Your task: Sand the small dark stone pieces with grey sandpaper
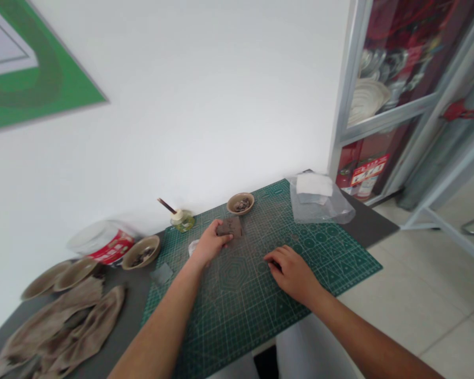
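My left hand grips a flat brown rectangular block by its left edge, thumb in front and fingers behind, over the middle of the green cutting mat. To the right, my right hand is closed with its fingers curled just above the mat. Something small and dark shows between its thumb and fingers, too hidden to name. Behind the block stands a small oval bowl with dark bits in it. A crumpled white piece lies partly hidden behind my left wrist.
At the right rear lies a clear plastic bag with white material. A glass jar with a dark stick stands by the wall. On the left are another bowl with dark bits, a white-and-red tub, stacked dishes and a brown cloth.
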The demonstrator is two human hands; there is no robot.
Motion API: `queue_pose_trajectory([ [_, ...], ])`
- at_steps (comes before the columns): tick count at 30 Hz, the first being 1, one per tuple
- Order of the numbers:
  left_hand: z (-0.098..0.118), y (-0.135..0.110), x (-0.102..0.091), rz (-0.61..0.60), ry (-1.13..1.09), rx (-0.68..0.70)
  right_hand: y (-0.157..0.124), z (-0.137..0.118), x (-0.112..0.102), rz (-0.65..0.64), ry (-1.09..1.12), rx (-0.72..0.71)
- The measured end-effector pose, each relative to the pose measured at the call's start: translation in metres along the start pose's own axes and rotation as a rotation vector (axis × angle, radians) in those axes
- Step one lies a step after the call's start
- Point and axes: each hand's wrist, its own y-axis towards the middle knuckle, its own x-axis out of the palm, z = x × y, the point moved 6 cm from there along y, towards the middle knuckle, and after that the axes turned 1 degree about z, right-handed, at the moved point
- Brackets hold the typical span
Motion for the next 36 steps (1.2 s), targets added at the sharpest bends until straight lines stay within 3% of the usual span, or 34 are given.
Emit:
queue_pose_trajectory([
  [5,0.020,-0.024,0.014,-0.137,-0.262,-0.075,0.001,0.002,-0.008,0.061,0.065,0.028],
  [8,0.030,-0.048,0.034,-0.220,-0.357,-0.111,0.002,0.009,-0.016,0.111,0.187,0.146],
  [11,0.036,-0.070,0.056,-0.284,-0.358,-0.125,0.006,0.016,-0.011,0.055,0.358,0.298],
  [15,0.039,-0.090,0.068,-0.356,-0.291,-0.099,0.015,0.010,0.000,-0.031,0.416,0.292],
  [19,0.037,-0.094,0.045,-0.279,-0.174,-0.024,0.032,0.010,0.001,0.034,0.416,0.281],
  [22,0.039,-0.095,0.007,-0.020,0.052,0.103,0.056,0.018,-0.004,0.052,0.379,0.289],
  [24,0.042,-0.103,-0.012,0.128,0.236,0.189,0.072,0.030,-0.007,0.026,0.246,0.375],
  [27,0.046,-0.130,-0.017,0.239,0.511,0.379,0.087,0.047,-0.011,0.017,0.151,0.455],
  [29,0.039,-0.150,-0.004,0.190,0.682,0.449,0.087,0.056,-0.013,0.034,0.105,0.485],
  [32,0.018,-0.173,0.017,-0.020,0.812,0.422,0.073,0.062,-0.014,0.059,0.115,0.518],
  [36,0.004,-0.180,0.006,-0.052,0.722,0.341,0.043,0.055,-0.002,-0.017,0.408,0.550],
])
